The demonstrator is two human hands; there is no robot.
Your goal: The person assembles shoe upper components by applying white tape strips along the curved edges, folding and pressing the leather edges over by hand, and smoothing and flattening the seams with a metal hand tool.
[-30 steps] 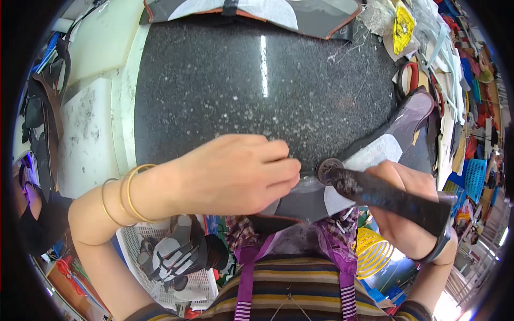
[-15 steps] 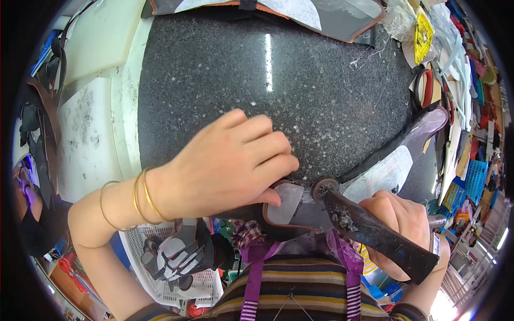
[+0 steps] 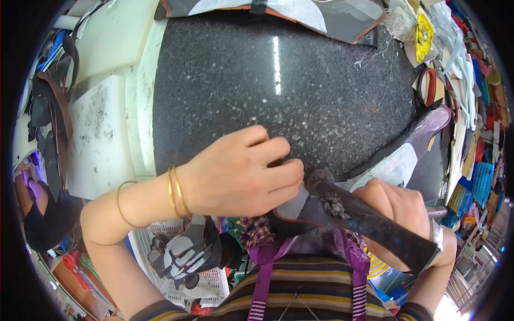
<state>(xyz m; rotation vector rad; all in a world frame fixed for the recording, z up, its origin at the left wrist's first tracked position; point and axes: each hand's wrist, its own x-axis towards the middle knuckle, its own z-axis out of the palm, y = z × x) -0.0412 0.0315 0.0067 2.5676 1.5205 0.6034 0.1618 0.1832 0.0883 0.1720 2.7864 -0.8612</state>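
A dark leather piece [image 3: 385, 166] with whitish backing patches and a brown-edged notch lies along the near edge of the stone slab [image 3: 225, 69]. The curled fingers of my left hand [image 3: 246, 174] are closed over its near edge, beside a grey patch; the fingertips and thumb are hidden. In my right hand [image 3: 399, 208] is a hammer [image 3: 380, 230], gripped with its dark metal head slanting across the leather. The round face of the head is close to my left fingers, and its long flat end points toward me. A metal handle end sticks out right of my fist.
A similar dark piece [image 3: 342, 24] lies at the slab's far edge. Whitish boards [image 3: 99, 134] are on the left. Red-and-black scissor handles [image 3: 430, 86], a yellow packet [image 3: 424, 35] and pale strips crowd the right. Below my left arm sits a white basket [image 3: 144, 238] of dark cut pieces.
My left hand has moved right and nearer to me, hiding its thumb and more of the grey patch. The hammer's round face has shifted slightly left, closer to those fingers. The whole view has shifted slightly.
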